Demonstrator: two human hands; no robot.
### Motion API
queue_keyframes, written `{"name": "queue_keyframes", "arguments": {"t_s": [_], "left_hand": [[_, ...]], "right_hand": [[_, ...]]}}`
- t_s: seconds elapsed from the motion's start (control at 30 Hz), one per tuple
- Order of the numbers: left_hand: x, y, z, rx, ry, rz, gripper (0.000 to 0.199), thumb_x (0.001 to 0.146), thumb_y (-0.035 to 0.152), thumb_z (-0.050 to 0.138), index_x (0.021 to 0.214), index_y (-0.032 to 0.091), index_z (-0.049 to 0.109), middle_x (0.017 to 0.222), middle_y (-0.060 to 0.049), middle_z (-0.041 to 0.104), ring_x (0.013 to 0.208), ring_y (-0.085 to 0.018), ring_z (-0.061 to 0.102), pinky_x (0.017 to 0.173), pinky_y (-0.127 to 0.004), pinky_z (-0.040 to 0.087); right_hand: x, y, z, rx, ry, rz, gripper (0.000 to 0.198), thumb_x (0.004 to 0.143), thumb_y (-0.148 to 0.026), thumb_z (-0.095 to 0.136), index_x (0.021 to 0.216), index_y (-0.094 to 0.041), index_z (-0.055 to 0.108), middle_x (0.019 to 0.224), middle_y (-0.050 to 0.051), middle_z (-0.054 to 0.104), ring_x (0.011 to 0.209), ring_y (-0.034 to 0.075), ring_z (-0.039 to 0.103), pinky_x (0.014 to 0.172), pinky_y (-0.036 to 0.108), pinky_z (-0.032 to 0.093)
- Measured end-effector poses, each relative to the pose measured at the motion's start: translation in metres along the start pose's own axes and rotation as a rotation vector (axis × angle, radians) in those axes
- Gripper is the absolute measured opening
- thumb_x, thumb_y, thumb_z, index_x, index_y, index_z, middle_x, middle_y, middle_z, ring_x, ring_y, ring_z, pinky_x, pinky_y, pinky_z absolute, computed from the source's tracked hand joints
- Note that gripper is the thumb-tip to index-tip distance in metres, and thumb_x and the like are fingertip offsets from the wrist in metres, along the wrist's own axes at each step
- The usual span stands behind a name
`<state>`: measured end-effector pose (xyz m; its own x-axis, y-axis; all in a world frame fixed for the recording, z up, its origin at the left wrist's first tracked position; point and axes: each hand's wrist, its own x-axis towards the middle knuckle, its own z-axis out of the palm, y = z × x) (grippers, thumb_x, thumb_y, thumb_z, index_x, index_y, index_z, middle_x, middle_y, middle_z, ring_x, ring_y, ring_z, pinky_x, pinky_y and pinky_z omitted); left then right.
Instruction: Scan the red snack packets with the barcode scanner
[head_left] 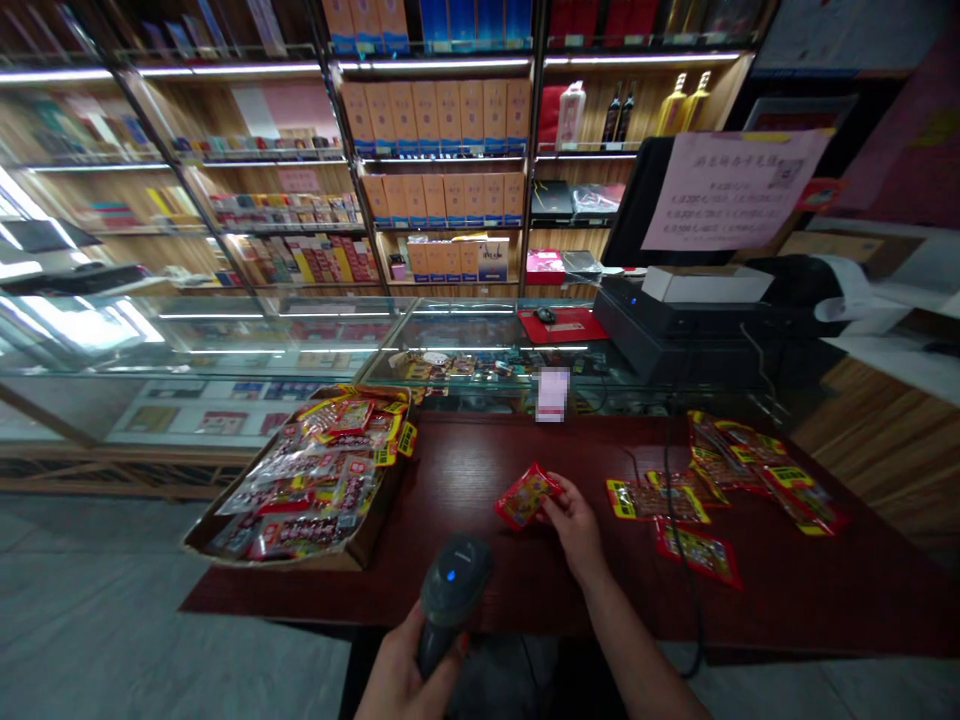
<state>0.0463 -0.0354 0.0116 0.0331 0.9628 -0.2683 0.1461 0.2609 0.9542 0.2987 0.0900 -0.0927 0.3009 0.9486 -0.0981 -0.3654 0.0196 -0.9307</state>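
My left hand (411,662) is wrapped round the handle of a dark barcode scanner (454,582), which has a small blue light on top. Over the middle of the brown table, my right hand (571,518) pinches a red snack packet (527,497) by its right edge. To the left stands a cardboard box (375,535) filled with many snack packets (322,470) in clear, red and yellow wrappers. Right of my right hand lie several loose packets (657,500), with a red one (699,553) nearest me.
A black cable (679,540) runs down across the table's right side. Behind the table (457,450) is a glass display counter (420,330) with a cash register drawer (652,330), a monitor (637,200) and a mouse (545,314). Stocked shelves (435,160) line the wall.
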Motion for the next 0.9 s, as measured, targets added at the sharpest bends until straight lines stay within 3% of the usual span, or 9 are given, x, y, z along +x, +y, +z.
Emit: {"name": "queue_keyframes", "arguments": {"t_s": [0.23, 0.37, 0.57, 0.83, 0.9], "left_hand": [[0.003, -0.003, 0.011, 0.054, -0.030, 0.039, 0.035, 0.075, 0.042, 0.077, 0.099, 0.016, 0.076, 0.055, 0.004, 0.058, 0.048, -0.014, 0.048, 0.045, -0.021, 0.043], [-0.001, -0.006, 0.005, 0.039, -0.031, 0.024, 0.032, 0.072, 0.044, 0.079, 0.090, 0.018, 0.075, 0.051, 0.004, 0.056, 0.046, -0.015, 0.049, 0.043, -0.021, 0.042], [-0.009, -0.009, 0.001, 0.028, 0.009, -0.010, 0.033, 0.075, 0.046, 0.076, 0.094, 0.020, 0.075, 0.051, 0.003, 0.057, 0.043, -0.015, 0.049, 0.041, -0.022, 0.041], [-0.004, -0.010, -0.006, 0.136, -0.087, 0.088, 0.018, 0.075, 0.035, 0.074, 0.080, 0.018, 0.073, 0.052, 0.003, 0.055, 0.051, -0.016, 0.050, 0.047, -0.021, 0.043], [-0.006, -0.005, -0.007, 0.151, -0.082, 0.112, 0.018, 0.074, 0.035, 0.074, 0.079, 0.018, 0.073, 0.057, 0.002, 0.059, 0.058, -0.017, 0.053, 0.053, -0.021, 0.046]], "right_hand": [[-0.002, 0.004, 0.003, -0.022, 0.083, -0.007, 0.055, 0.064, -0.052, 0.087, 0.109, -0.024, 0.072, 0.094, 0.002, 0.079, 0.078, 0.022, 0.075, 0.057, 0.031, 0.064], [-0.007, -0.007, 0.015, -0.084, 0.080, -0.012, 0.055, 0.067, -0.055, 0.082, 0.111, -0.024, 0.073, 0.090, 0.002, 0.079, 0.073, 0.021, 0.074, 0.051, 0.027, 0.061], [-0.008, -0.024, 0.035, -0.085, 0.035, 0.013, 0.052, 0.068, -0.057, 0.080, 0.107, -0.023, 0.073, 0.079, 0.001, 0.077, 0.063, 0.020, 0.071, 0.048, 0.028, 0.059], [-0.003, -0.029, 0.038, -0.077, 0.040, 0.071, 0.053, 0.066, -0.056, 0.082, 0.108, -0.024, 0.072, 0.095, 0.005, 0.079, 0.082, 0.027, 0.077, 0.058, 0.033, 0.063], [-0.005, -0.030, 0.039, -0.084, 0.026, 0.059, 0.054, 0.067, -0.055, 0.081, 0.109, -0.023, 0.072, 0.092, 0.004, 0.079, 0.078, 0.025, 0.076, 0.056, 0.031, 0.062]]}}
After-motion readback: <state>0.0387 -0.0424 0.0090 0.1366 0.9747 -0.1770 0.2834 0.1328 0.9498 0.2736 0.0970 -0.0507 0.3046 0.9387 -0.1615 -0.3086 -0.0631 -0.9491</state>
